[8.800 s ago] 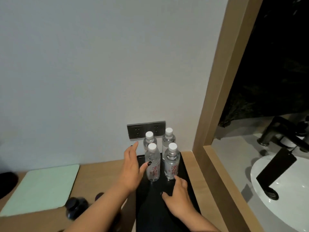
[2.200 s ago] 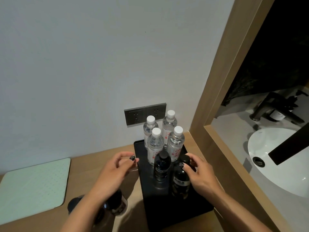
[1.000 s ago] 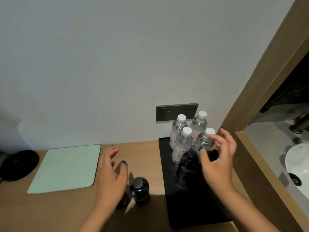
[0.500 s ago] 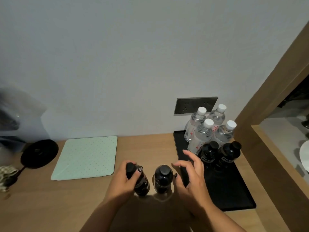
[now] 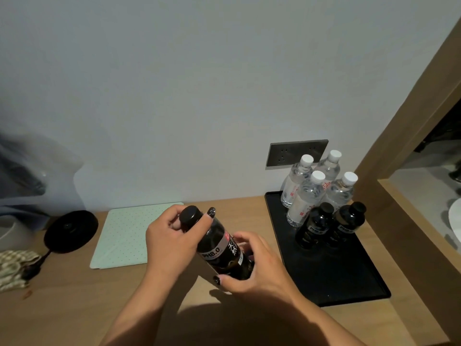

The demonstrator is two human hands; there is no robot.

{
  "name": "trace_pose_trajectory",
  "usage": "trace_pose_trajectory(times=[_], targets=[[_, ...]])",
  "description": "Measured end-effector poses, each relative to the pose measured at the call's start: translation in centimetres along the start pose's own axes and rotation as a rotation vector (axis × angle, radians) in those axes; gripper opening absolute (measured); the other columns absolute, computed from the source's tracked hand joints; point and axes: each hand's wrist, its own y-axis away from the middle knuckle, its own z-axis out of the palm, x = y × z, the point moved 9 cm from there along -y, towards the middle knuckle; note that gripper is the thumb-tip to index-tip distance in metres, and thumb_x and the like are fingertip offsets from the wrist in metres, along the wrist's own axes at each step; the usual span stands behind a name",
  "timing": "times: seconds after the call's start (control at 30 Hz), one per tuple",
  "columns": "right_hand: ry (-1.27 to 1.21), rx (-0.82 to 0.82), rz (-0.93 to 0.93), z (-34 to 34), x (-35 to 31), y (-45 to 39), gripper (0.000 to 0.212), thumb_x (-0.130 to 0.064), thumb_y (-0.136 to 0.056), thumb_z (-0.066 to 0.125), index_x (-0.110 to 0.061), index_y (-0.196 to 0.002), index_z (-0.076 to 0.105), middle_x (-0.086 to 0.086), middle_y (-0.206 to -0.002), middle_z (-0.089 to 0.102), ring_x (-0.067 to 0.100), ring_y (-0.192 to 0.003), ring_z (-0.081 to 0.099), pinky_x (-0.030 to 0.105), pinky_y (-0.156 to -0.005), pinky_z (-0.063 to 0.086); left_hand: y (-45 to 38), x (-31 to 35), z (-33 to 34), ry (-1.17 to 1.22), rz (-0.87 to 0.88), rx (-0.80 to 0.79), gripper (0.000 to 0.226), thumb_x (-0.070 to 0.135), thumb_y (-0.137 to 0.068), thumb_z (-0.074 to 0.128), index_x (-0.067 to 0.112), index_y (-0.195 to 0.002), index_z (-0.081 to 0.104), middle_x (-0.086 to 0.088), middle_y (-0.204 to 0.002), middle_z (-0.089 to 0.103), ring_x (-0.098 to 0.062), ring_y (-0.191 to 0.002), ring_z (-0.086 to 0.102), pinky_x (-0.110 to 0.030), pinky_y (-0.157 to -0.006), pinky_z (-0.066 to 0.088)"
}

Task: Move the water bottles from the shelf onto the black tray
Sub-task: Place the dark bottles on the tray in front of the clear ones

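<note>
Two hands are seen closed around one dark plastic bottle with a black cap and a "PH8.0" label point(image 5: 219, 245), which is held tilted above the wooden tabletop point(image 5: 74, 308), cap toward 11 o'clock. The neck is wrapped by the left hand point(image 5: 169, 243) in a closed grip, while the base is cupped by the right hand point(image 5: 254, 268). At 3 o'clock of the held bottle, a black rectangular tray point(image 5: 349, 278) is set on the tabletop; two matching dark bottles point(image 5: 314, 224) are stood upright on it, with four clear water bottles with white caps point(image 5: 306, 196) grouped just behind them at 12 o'clock. A pale green dotted mat point(image 5: 124, 236) is laid at 9 o'clock.
</note>
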Motion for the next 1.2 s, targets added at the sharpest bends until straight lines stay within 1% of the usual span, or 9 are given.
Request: trace_pose_trajectory(times=[0.2, 0.37, 0.47, 0.53, 0.73, 0.83, 0.97, 1.13, 1.2], targets=[[0.086, 0.036, -0.014, -1.9, -0.1, 0.4, 0.071, -0.051, -0.062, 0.072, -0.043, -0.124, 0.038, -0.026, -0.112, 0.045, 0.000, -0.108, 0.050, 0.027, -0.095, 0.049, 0.8, 0.8, 2.6, 0.084, -0.037, -0.048, 0.010, 0.020, -0.071, 0.076, 0.019, -0.078, 0.069, 0.005, -0.069, 0.074, -0.007, -0.068, 0.071, -0.024, -0.060, 0.054], [0.210, -0.049, 0.135, -4.0, 2.7, 1.3, 0.064, -0.054, -0.057, 0.073, -0.043, -0.112, 0.044, -0.019, -0.111, 0.054, 0.003, -0.104, 0.054, 0.030, -0.094, 0.048, 1.7, 0.5, 7.7, -0.041, -0.067, -0.259, 0.018, 0.037, -0.074, 0.074, 0.025, -0.085, 0.067, 0.010, -0.078, 0.073, 0.005, -0.073, 0.068, -0.012, -0.057, 0.051], [0.143, -0.071, 0.243, -5.1, 5.5, 2.4, 0.056, -0.057, -0.049, 0.069, -0.041, -0.099, 0.047, -0.017, -0.100, 0.057, 0.004, -0.102, 0.058, 0.031, -0.091, 0.051, 2.2, 0.8, 11.1, -0.131, -0.007, -0.454, 0.021, 0.045, -0.084, 0.057, 0.026, -0.089, 0.065, 0.012, -0.076, 0.071, 0.008, -0.072, 0.064, -0.009, -0.060, 0.049], [0.079, -0.025, 0.299, -6.1, 7.7, 3.3, 0.056, -0.052, -0.049, 0.073, -0.039, -0.099, 0.051, -0.016, -0.099, 0.062, 0.001, -0.096, 0.060, 0.030, -0.087, 0.053, 2.2, 0.5, 12.3, -0.143, 0.020, -0.482, 0.025, 0.045, -0.090, 0.046, 0.027, -0.090, 0.064, 0.012, -0.078, 0.070, 0.003, -0.075, 0.064, -0.017, -0.067, 0.050], [-0.128, 0.151, 0.441, -10.2, 14.2, 5.5, 0.053, -0.038, -0.053, 0.084, -0.036, -0.097, 0.057, -0.014, -0.094, 0.067, -0.001, -0.089, 0.062, 0.024, -0.075, 0.053, 2.1, -5.1, 15.2, -0.434, -0.013, -0.560, 0.017, 0.041, -0.095, 0.046, 0.032, -0.103, 0.057, 0.013, -0.106, 0.060, -0.006, -0.099, 0.056, -0.028, -0.086, 0.047], [-0.109, 0.182, 0.434, -12.2, 16.1, 5.5, 0.049, -0.037, -0.057, 0.086, -0.034, -0.096, 0.056, -0.017, -0.093, 0.066, -0.006, -0.084, 0.059, 0.013, -0.061, 0.044, 3.3, -8.5, 16.5, -0.502, -0.069, -0.671, 0.013, 0.042, -0.092, 0.050, 0.033, -0.097, 0.057, 0.008, -0.098, 0.062, -0.010, -0.088, 0.059, -0.027, -0.076, 0.049], [-0.101, 0.222, 0.429, -13.8, 18.3, 4.7, 0.048, -0.031, -0.059, 0.086, -0.030, -0.094, 0.055, -0.016, -0.090, 0.065, -0.005, -0.081, 0.059, 0.011, -0.058, 0.043, 3.9, -9.9, 16.7, -0.315, -0.171, -0.594, 0.025, 0.041, -0.071, 0.059, 0.025, -0.091, 0.059, 0.004, -0.083, 0.066, -0.005, -0.073, 0.061, -0.016, -0.061, 0.047], [-0.104, 0.291, 0.451, -13.5, 22.6, 3.2, 0.050, -0.034, -0.056, 0.087, -0.031, -0.093, 0.054, -0.013, -0.094, 0.064, 0.002, -0.086, 0.061, 0.018, -0.065, 0.049, 3.5, -9.8, 17.1, -0.266, -0.113, -0.530, 0.021, 0.030, -0.078, 0.061, 0.012, -0.089, 0.059, 0.006, -0.083, 0.064, 0.001, -0.063, 0.057, -0.012, -0.056, 0.043], [-0.075, 0.323, 0.421, -13.0, 24.0, 2.6, 0.053, -0.033, -0.057, 0.088, -0.031, -0.096, 0.052, -0.010, -0.101, 0.063, 0.008, -0.092, 0.060, 0.019, -0.071, 0.048, 3.6, -9.5, 17.2, -0.256, -0.099, -0.513, 0.013, 0.019, -0.085, 0.065, 0.008, -0.090, 0.059, -0.003, -0.078, 0.064, 0.000, -0.063, 0.056, -0.011, -0.055, 0.042]])
